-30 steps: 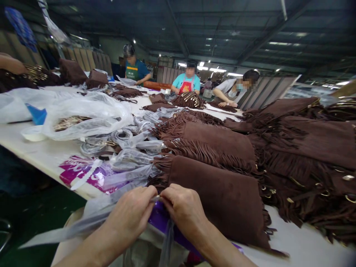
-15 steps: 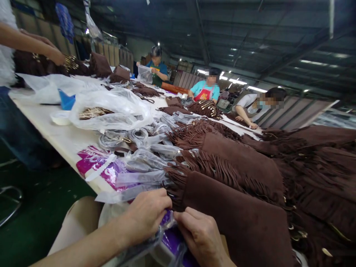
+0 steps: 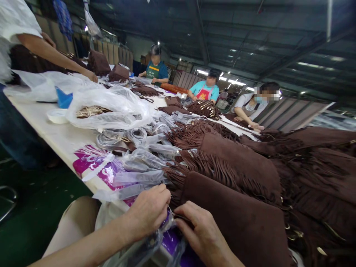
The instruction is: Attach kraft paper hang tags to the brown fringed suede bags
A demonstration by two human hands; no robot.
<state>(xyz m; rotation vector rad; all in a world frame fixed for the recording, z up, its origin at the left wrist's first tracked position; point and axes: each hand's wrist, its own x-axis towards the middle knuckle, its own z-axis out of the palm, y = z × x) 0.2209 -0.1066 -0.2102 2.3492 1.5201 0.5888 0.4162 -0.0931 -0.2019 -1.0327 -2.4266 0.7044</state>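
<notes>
My left hand [image 3: 147, 213] and my right hand [image 3: 201, 231] meet at the near edge of the white table [image 3: 55, 135], both pinching a clear plastic sleeve [image 3: 144, 252] that lies over a purple bag [image 3: 171, 241]. Just beyond my fingers lies a brown suede fringed bag [image 3: 236, 218], its fringe end toward my left hand. More brown fringed bags [image 3: 239, 155] are stacked behind it and to the right.
Several clear plastic-wrapped straps [image 3: 139, 159] and a purple printed packet [image 3: 94, 163] lie to the left. A big clear plastic bag [image 3: 111, 107] sits farther back. One person's arm [image 3: 55, 55] reaches in at far left; three workers [image 3: 207, 91] stand across the table.
The view swung left and down, so my hands sit lower in the frame. My fingers have drawn closer together on the plastic sleeve. The person at left shifted an arm along the table.
</notes>
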